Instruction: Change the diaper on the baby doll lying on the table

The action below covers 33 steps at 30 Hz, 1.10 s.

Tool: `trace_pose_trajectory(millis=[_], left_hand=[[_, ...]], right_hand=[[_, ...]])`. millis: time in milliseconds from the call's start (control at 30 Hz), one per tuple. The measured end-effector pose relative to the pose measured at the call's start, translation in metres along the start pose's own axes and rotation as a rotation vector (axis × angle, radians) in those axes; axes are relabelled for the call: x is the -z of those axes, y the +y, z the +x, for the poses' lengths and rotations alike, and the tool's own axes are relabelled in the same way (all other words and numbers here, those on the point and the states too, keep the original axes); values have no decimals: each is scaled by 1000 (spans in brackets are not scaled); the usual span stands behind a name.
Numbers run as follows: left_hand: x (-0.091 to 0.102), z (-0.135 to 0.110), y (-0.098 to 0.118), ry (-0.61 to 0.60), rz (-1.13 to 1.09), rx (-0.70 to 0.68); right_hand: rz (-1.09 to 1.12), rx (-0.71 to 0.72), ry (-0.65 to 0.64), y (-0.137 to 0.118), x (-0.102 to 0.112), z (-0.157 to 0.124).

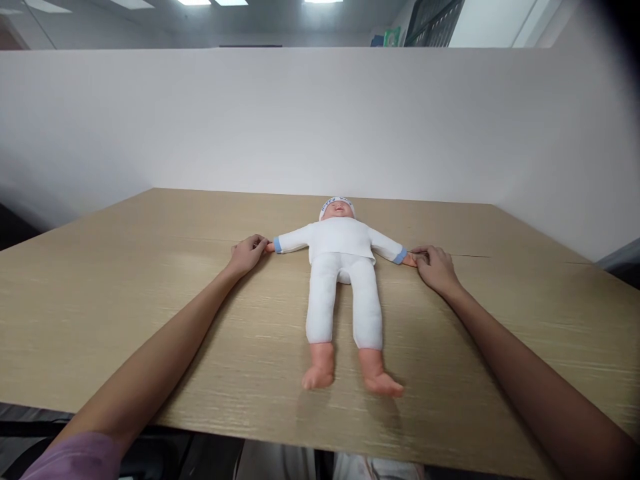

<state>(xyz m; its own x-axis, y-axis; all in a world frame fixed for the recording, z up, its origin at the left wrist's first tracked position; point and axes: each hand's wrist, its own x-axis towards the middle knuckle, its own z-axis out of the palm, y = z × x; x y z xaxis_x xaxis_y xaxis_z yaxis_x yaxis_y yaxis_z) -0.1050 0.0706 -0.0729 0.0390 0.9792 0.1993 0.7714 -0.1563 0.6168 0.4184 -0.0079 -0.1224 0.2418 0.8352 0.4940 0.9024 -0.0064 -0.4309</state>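
Note:
A baby doll (pixel 343 240) lies on its back on the wooden table (pixel 210 373), head toward the far wall and bare feet toward me. It wears a white top and trousers with blue cuffs, plus a white headband with dark lettering. Both its arms are stretched out sideways. My left hand (pixel 250 253) has its fingers closed on the doll's hand at the left. On the other side, my right hand (pixel 435 267) grips the doll's other hand between thumb and fingers. Both my hands rest low, at the table surface.
A white partition (pixel 320 120) rises behind the table and along its right side. The table's front edge runs near my lap, where pale trousers (pixel 280 460) show below. A dark object (pixel 623 263) stands beyond the right edge.

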Motion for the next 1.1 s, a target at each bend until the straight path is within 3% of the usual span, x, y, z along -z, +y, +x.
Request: trace_pose_trajectory(millis=[767,1100], left_hand=[[3,1,0,-17,-63,14],[6,-8,6,10,-132,32]], right_hand=[[54,-3,17,2,-2,-2],[133,-68,128,-22,13,-7]])
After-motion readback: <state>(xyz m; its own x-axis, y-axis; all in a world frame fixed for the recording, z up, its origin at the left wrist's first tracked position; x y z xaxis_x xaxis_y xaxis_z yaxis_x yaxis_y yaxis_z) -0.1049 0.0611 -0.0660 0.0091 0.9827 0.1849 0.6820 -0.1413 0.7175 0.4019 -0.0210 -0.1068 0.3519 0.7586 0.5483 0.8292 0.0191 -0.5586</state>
